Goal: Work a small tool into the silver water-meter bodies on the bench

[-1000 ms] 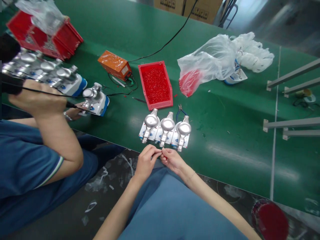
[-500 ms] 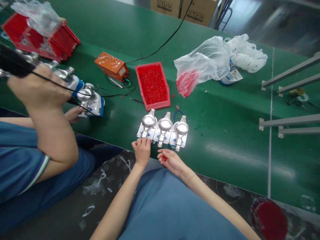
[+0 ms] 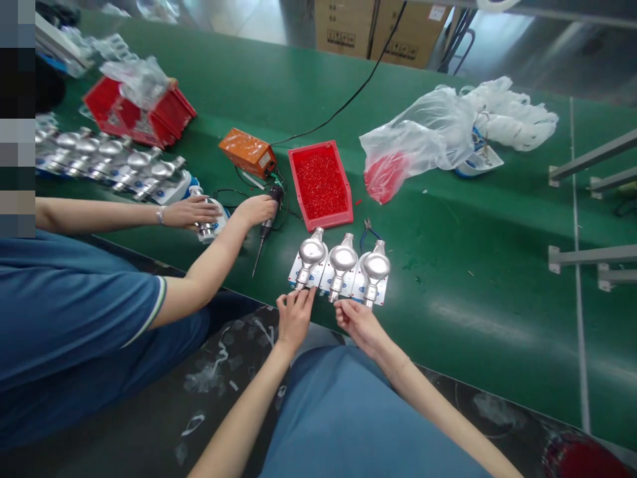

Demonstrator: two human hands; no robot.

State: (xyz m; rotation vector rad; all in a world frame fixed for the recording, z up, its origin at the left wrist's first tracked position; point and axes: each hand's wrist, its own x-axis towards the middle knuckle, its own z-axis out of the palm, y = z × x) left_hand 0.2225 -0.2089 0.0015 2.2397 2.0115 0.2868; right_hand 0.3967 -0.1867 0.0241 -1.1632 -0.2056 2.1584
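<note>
Three silvery round-bodied metal fittings with short pipe ends stand side by side on white plates: a left one (image 3: 312,252), a middle one (image 3: 343,257) and a right one (image 3: 376,265). My left hand (image 3: 294,318) rests its fingertips at the front edge of the left plate, fingers spread and bent. My right hand (image 3: 362,325) is closed in a pinch at the near end of the middle and right fittings. Small red pieces lay in its palm a moment ago; the curled fingers now hide them.
Beyond the fittings are a red bin (image 3: 321,182) of small red pieces and pliers (image 3: 368,232). A plastic bag (image 3: 418,139) lies to the right. On the left, a co-worker's hand (image 3: 256,211) holds an electric screwdriver (image 3: 269,222) near an orange box (image 3: 247,151).
My right hand has turned over and closed, moving up to the fittings. My left fingers have shifted along the left plate's edge. The co-worker's raised arm has lowered with the screwdriver.
</note>
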